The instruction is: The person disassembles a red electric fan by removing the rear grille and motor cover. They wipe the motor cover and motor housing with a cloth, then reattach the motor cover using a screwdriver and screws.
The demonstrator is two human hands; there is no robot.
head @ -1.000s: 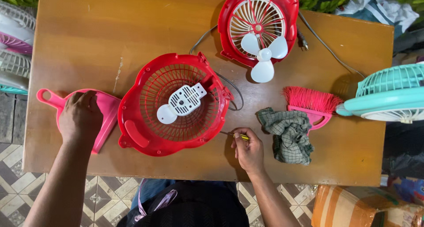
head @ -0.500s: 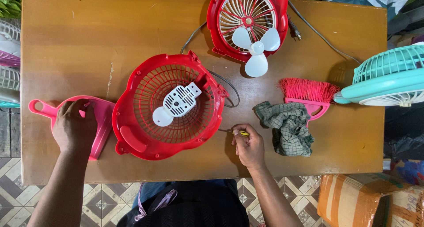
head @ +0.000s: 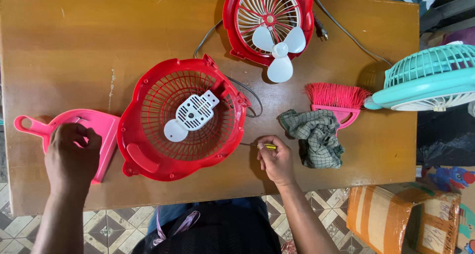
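Red fan housing (head: 183, 120) lies open-side up near the table's (head: 74, 46) front edge, between two hands.
Left hand (head: 71, 155) rests with curled fingers on the pink dustpan (head: 99, 135) by the front left corner; right hand (head: 277, 160) pinches a small yellow-handled screwdriver (head: 264, 146) beside the checked cloth (head: 314, 135).

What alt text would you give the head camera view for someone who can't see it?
Seen from above, a person's left hand rests on a pink dustpan while the right hand holds a small yellow-handled screwdriver beside a red fan housing on a wooden table. A checked cloth and pink brush lie nearby.
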